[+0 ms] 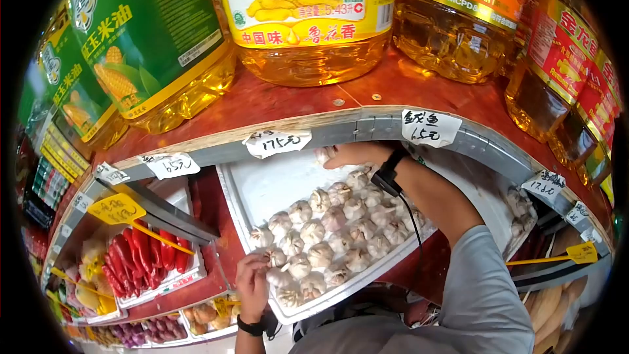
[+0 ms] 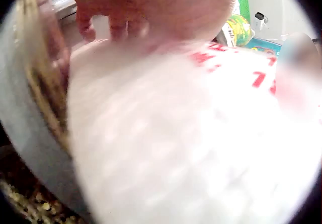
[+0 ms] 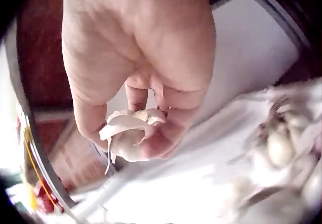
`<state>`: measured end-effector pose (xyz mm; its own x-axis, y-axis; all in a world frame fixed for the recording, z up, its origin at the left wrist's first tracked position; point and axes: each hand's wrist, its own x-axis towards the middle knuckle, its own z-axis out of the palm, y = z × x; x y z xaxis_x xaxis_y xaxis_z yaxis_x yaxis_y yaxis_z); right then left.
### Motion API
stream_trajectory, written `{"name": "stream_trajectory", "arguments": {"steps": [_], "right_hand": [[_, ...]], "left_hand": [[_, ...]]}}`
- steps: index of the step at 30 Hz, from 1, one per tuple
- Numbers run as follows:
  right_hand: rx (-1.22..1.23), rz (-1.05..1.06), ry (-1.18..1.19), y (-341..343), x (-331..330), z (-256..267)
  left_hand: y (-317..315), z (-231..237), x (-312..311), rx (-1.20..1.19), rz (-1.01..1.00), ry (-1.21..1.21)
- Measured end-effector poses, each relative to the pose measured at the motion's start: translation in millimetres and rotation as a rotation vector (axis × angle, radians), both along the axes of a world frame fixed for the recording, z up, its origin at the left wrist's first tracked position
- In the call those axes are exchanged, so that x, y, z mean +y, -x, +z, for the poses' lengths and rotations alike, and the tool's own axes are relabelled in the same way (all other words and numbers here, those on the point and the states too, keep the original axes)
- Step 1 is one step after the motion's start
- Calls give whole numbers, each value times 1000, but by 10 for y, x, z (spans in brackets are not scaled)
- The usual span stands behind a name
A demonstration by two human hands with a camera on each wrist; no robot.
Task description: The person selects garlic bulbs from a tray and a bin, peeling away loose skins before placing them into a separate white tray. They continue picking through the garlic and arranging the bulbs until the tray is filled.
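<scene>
A white foam tray (image 1: 246,187) holds rows of garlic bulbs (image 1: 320,255), with its bare white floor showing at the far left. My right hand (image 1: 359,153) reaches to the tray's far side, under the shelf edge. Its thumb and fingers pinch a garlic bulb (image 3: 130,142) with loose papery skin, held over the white surface. At the near left side my left hand (image 1: 251,283) grips the tray's rim, fingers curled over beside the nearest bulbs. The left wrist view is mostly filled by the tray's blurred outer wall (image 2: 176,133) with red print; the left palm lies against its upper edge.
Above the tray juts a red shelf (image 1: 314,101) carrying large oil bottles (image 1: 308,26) and paper price tags (image 1: 432,128). Red peppers (image 1: 141,255) lie in a tray to the left. More garlic (image 1: 521,213) sits in another white tray at the right.
</scene>
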<state>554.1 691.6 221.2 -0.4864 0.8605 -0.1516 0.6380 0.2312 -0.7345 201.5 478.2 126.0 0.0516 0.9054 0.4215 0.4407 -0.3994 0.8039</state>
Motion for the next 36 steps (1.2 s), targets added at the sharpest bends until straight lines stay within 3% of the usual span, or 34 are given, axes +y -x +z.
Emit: {"name": "stream_trajectory", "arguments": {"steps": [2, 3, 5, 7, 9, 12, 13, 15, 17, 19, 21, 22, 23, 25, 30, 35, 36], "right_hand": [[261, -66, 327, 118, -278, 407], [260, -56, 329, 183, -340, 366], [828, 11, 477, 326, -527, 226], [918, 60, 538, 468, -933, 325], [1020, 87, 659, 633, -1273, 326], [1121, 23, 868, 827, -1702, 199], [1155, -45, 947, 901, -1827, 183], [1203, -67, 935, 920, -1982, 16], [1236, -180, 703, 839, -2101, -44], [1113, -241, 562, 764, -2209, -83], [915, -351, 200, 801, -2352, -130], [1004, -400, 41, 873, -2416, -143], [1010, -410, 39, 878, -2461, -180], [894, -451, -210, 876, -2522, -251], [625, -395, -514, 755, -2662, -208], [610, -346, -509, 672, -2889, -166], [630, -281, -523, 676, -2892, -205]], "left_hand": [[-38, 265, -60, -77, 98, 34], [-57, 433, -80, -76, 108, 34], [-73, 666, -133, -151, 134, 7], [-82, 761, -209, -127, 62, 10], [-380, 1065, -301, -295, -159, 99], [-654, 1127, -289, -262, -259, 221], [-682, 1109, -250, -13, -233, 106], [-793, 1197, -222, 139, -212, -48], [-801, 1106, -219, 94, -278, 13], [-864, 947, -213, 32, -343, 70], [-921, 810, -246, -139, -389, 163], [-936, 800, -267, -199, -397, 291], [-955, 752, -270, -192, -405, 295], [-1029, 651, -256, -488, -471, 358], [-1118, 688, -290, -540, -495, 337], [-1089, 737, -304, -508, -439, 388], [-1082, 715, -307, -401, -420, 391]]}}
